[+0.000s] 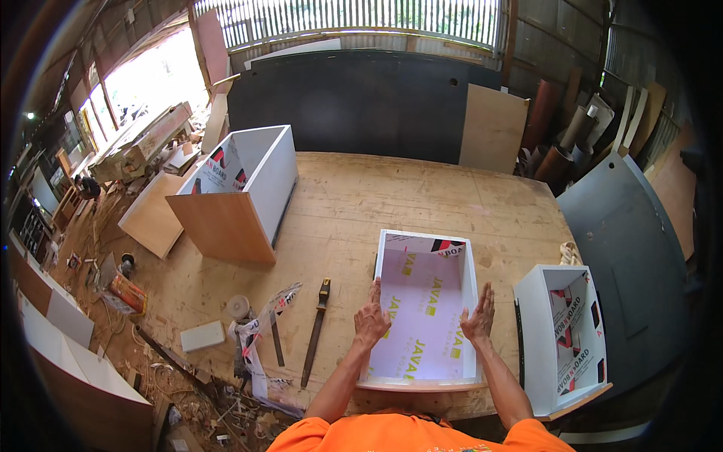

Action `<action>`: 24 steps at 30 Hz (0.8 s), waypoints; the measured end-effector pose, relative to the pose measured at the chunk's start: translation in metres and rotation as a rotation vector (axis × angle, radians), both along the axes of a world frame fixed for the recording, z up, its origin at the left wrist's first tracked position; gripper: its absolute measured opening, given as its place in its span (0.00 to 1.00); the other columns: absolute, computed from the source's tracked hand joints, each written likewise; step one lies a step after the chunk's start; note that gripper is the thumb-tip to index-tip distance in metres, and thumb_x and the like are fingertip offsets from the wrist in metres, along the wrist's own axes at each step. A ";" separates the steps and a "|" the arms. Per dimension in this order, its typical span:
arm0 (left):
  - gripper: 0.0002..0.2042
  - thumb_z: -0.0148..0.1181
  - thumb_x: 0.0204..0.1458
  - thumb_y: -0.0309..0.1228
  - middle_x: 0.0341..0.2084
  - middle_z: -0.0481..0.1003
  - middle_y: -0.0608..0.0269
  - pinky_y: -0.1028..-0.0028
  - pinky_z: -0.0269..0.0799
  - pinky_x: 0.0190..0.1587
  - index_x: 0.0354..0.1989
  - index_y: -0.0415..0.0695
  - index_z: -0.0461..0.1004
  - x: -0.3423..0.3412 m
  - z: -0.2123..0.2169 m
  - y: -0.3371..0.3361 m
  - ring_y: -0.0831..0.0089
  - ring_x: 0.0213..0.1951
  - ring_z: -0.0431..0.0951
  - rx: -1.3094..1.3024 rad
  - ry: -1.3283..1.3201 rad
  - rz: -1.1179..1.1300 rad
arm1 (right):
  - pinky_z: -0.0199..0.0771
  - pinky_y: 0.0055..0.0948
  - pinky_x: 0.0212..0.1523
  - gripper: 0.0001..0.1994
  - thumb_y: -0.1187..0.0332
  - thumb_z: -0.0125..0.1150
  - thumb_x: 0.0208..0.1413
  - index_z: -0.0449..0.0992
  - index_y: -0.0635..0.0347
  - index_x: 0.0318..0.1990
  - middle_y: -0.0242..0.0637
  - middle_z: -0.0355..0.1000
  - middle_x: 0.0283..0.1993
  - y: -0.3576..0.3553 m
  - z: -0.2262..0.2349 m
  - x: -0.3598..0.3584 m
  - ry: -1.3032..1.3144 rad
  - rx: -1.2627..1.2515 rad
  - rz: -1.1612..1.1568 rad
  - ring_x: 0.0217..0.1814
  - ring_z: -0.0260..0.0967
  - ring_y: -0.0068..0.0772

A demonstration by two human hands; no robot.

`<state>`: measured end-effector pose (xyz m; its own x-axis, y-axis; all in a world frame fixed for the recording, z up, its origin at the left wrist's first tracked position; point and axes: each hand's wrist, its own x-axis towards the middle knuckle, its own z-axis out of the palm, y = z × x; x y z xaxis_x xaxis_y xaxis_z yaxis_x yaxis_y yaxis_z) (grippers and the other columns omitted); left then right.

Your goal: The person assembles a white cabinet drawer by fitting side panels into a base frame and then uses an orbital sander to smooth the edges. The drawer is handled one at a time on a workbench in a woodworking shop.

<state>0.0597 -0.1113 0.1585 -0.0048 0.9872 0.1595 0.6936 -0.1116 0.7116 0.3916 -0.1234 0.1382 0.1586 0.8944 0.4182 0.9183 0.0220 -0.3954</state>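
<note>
In front of me a white drawer box (422,316) lies on the wooden worktable, open side up, its base covered in printed film. My left hand (371,318) rests on its left wall, index finger stretched forward along the rim. Against the right wall lies my right hand (479,316), fingers straight and thumb apart over the inside. Neither hand is wrapped round anything. Left of the drawer is a flat file (315,335) with a black and yellow handle. A second white drawer (533,331) stands close to my right arm.
A larger white drawer with a wood front (230,226) stands at the table's far left, beside a loose panel (154,215). A white block (202,336), a clear plastic sheet (260,346) and a dark strip (277,340) lie nearer. Dark boards (346,105) lean behind the table.
</note>
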 end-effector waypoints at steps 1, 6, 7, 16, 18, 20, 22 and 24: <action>0.52 0.62 0.49 0.28 0.69 0.69 0.48 0.45 0.80 0.45 0.83 0.53 0.39 0.000 -0.001 0.000 0.35 0.38 0.82 0.050 -0.012 0.009 | 0.43 0.56 0.82 0.55 0.64 0.69 0.54 0.37 0.57 0.83 0.56 0.38 0.85 0.001 -0.002 0.001 -0.047 -0.112 -0.018 0.87 0.35 0.61; 0.52 0.62 0.50 0.30 0.70 0.68 0.47 0.45 0.80 0.46 0.83 0.55 0.38 -0.001 -0.006 0.001 0.34 0.40 0.82 -0.066 0.018 0.013 | 0.46 0.60 0.80 0.55 0.62 0.71 0.52 0.40 0.50 0.83 0.52 0.35 0.86 0.004 -0.009 0.003 -0.120 -0.327 -0.040 0.88 0.33 0.58; 0.52 0.63 0.50 0.31 0.70 0.68 0.46 0.45 0.80 0.46 0.83 0.55 0.38 -0.001 -0.007 0.002 0.33 0.40 0.82 -0.086 0.003 0.025 | 0.46 0.60 0.80 0.55 0.62 0.71 0.52 0.40 0.51 0.83 0.52 0.35 0.86 0.005 -0.010 0.004 -0.117 -0.325 -0.042 0.88 0.32 0.59; 0.54 0.63 0.48 0.29 0.80 0.51 0.53 0.49 0.76 0.60 0.83 0.52 0.37 -0.002 -0.013 0.003 0.33 0.68 0.66 0.240 0.164 0.070 | 0.47 0.56 0.81 0.57 0.66 0.71 0.53 0.36 0.50 0.84 0.54 0.41 0.85 0.004 -0.011 0.004 -0.088 -0.164 0.019 0.87 0.36 0.62; 0.54 0.63 0.48 0.28 0.82 0.46 0.55 0.50 0.73 0.64 0.83 0.53 0.37 -0.002 -0.013 0.003 0.32 0.73 0.58 0.302 0.233 0.056 | 0.47 0.56 0.81 0.57 0.67 0.71 0.53 0.34 0.50 0.84 0.55 0.45 0.84 0.005 -0.010 0.005 0.006 -0.242 0.074 0.86 0.39 0.64; 0.55 0.65 0.48 0.29 0.82 0.43 0.57 0.51 0.68 0.70 0.84 0.55 0.36 -0.003 -0.011 0.002 0.32 0.77 0.51 0.168 0.145 -0.014 | 0.46 0.55 0.81 0.57 0.67 0.71 0.54 0.33 0.50 0.84 0.55 0.48 0.83 0.004 -0.012 0.005 0.001 -0.222 0.014 0.85 0.41 0.64; 0.55 0.65 0.48 0.28 0.82 0.44 0.57 0.51 0.68 0.71 0.84 0.56 0.36 -0.002 -0.010 0.001 0.32 0.76 0.52 0.129 0.114 -0.003 | 0.43 0.53 0.82 0.56 0.67 0.70 0.53 0.37 0.52 0.84 0.55 0.47 0.83 0.004 -0.014 0.007 0.004 -0.185 0.023 0.86 0.40 0.62; 0.56 0.63 0.48 0.26 0.82 0.44 0.57 0.50 0.70 0.69 0.84 0.60 0.35 -0.001 -0.012 0.001 0.32 0.76 0.53 0.135 0.071 0.031 | 0.41 0.51 0.83 0.53 0.68 0.70 0.53 0.41 0.55 0.83 0.54 0.45 0.84 0.005 -0.016 0.010 -0.117 -0.176 0.025 0.87 0.37 0.60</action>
<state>0.0589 -0.1100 0.1466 -0.0192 0.9564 0.2916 0.7464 -0.1803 0.6406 0.4020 -0.1183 0.1220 0.0951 0.9584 0.2692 0.9583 -0.0149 -0.2854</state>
